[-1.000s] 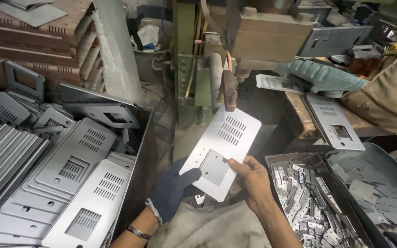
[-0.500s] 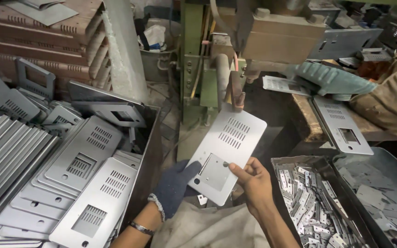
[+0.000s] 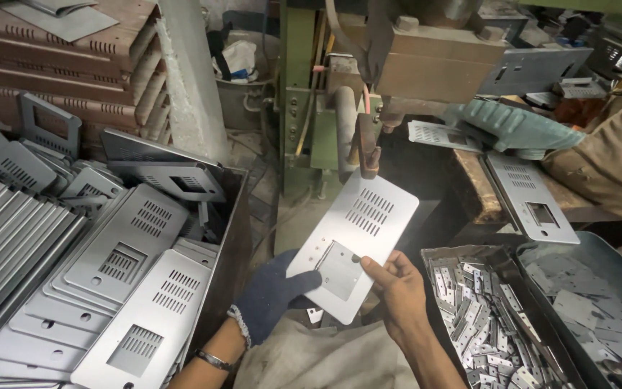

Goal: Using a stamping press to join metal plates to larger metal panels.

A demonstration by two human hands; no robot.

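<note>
Head view, looking down: I see a flat grey metal plate (image 3: 354,241) with rows of vent slots and a square cutout, held tilted at the centre of the frame. My left hand (image 3: 273,292), in a dark blue knit glove, is closed on the plate's lower left edge from beneath. My bare right hand (image 3: 396,288) pinches the plate's lower right edge, thumb on top. The plate's upper corner sits just below the tip of a green machine (image 3: 368,155) at top centre, with a narrow gap between them. At left, a bin of stacked matching plates (image 3: 120,284) presses close to the left forearm. At lower right, a tray of small metal brackets (image 3: 480,317) lies just beside the right wrist. Open room remains only in the dark strip between bin and tray.
</note>
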